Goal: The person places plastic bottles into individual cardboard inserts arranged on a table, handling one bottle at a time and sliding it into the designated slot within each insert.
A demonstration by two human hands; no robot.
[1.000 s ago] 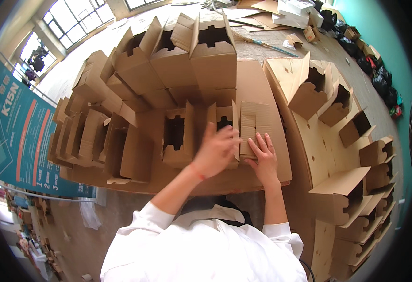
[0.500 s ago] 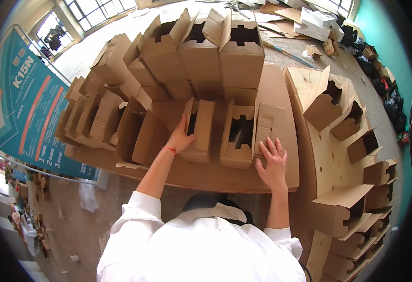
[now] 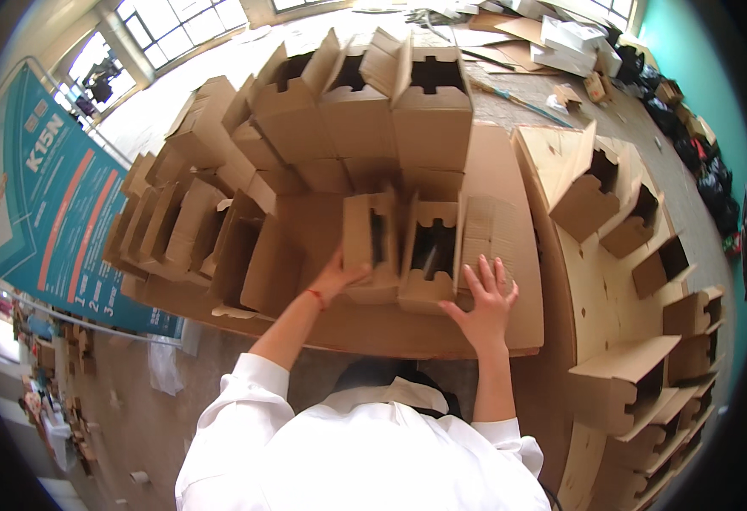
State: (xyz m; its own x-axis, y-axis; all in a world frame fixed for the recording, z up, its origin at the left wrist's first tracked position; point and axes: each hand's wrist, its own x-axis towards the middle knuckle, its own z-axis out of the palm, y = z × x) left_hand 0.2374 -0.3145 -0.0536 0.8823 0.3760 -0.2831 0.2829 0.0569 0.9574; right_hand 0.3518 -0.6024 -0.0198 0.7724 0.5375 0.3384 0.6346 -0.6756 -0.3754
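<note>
Near the front of a cardboard-covered table (image 3: 373, 325) stand two small brown cardboard boxes side by side. My left hand (image 3: 337, 277) grips the left cardboard box (image 3: 359, 234) at its lower left side, thumb across the front. That box is slightly blurred, and a dark opening shows along its right part. The right cardboard box (image 3: 424, 291) is open at the top with something dark and shiny inside. Its wide flap (image 3: 484, 226) lies folded out to the right. My right hand (image 3: 486, 298) rests with fingers spread at the flap's near end, holding nothing.
Behind stands a row of open cardboard boxes (image 3: 431, 128), stacked on others. More boxes (image 3: 182, 226) crowd the left side. On the right, a wooden board (image 3: 620, 298) carries several open boxes (image 3: 616, 392). A teal banner (image 3: 58, 213) stands at far left.
The left box has turned, its dark opening now on the right instead of the left. My left hand has slid down its side. My right hand has shifted slightly left and down, fingers spreading wider.
</note>
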